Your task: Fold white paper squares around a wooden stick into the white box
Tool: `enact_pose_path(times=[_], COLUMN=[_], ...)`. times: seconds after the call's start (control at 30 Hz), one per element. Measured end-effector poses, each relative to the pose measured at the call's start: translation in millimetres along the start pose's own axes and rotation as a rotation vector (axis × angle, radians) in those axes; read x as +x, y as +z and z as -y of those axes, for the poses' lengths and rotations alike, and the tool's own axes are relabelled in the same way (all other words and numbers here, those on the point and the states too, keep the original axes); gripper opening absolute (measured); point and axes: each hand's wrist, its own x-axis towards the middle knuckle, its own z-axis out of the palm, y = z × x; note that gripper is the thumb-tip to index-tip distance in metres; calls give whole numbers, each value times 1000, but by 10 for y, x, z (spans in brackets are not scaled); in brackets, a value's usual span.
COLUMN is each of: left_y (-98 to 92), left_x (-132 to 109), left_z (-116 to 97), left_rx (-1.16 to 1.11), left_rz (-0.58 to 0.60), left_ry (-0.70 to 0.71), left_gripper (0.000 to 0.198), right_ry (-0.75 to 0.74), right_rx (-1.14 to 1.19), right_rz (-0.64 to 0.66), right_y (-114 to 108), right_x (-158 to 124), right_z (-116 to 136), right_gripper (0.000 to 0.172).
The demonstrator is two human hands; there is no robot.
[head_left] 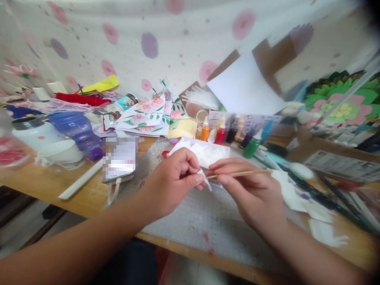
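Where the two hands meet over the cutting mat (192, 221), the left hand (173, 180) is closed in a pinch. Its thumb and forefinger tips press on a small white paper piece (205, 179) that curls down to a point below the fingertips. The right hand (252, 192) is closed as well: thumb and fingers clamp a thin wooden stick (242, 173). The stick lies almost level, near end at the paper piece, far end pointing right past the knuckles. Whether the stick tip actually touches the paper I cannot tell, because of blur. Both hands sit just above the mat, at the front middle of the wooden table (89, 194).

Just behind the hands is a flat pile of white tissue sheets (209, 152) on the mat. Behind that stands a row of small paint bottles: orange bottle (205, 132), red bottle (220, 134), green bottle (251, 146), with darker ones between.

Right of the right hand are white paper scraps (292, 192) and dark pens or brushes (320, 198) lying slantwise.

Left of the left hand is a phone (120, 160), screen blurred. Beyond it are a white strip (80, 180), a blue plastic bottle (75, 128) on its side and a white jar (35, 134).

Further back are cards painted with pink flowers and green leaves (147, 113), a large white sheet (245, 85) leaning, and a spotted cloth (148, 43) as backdrop. At far right is a green-and-pink paper flower (347, 103).
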Motion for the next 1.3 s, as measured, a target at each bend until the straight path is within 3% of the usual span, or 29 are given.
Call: enact_pose_path(times=[0.57, 0.97, 1.3], left_y=[-3, 15, 12], left_x=[-9, -19, -20], left_z=[-39, -18, -7], left_rx=[42, 102, 98], left_rz=[-9, -34, -28], left_ry=[2, 8, 20], left_gripper=[17, 16, 17], right_ry=[205, 205, 176], right_rx=[292, 345, 250], right_rz=[-40, 9, 13], right_y=[17, 26, 22], right_x=[-64, -64, -51], right_z=[-73, -56, -34], right_gripper=[18, 18, 20])
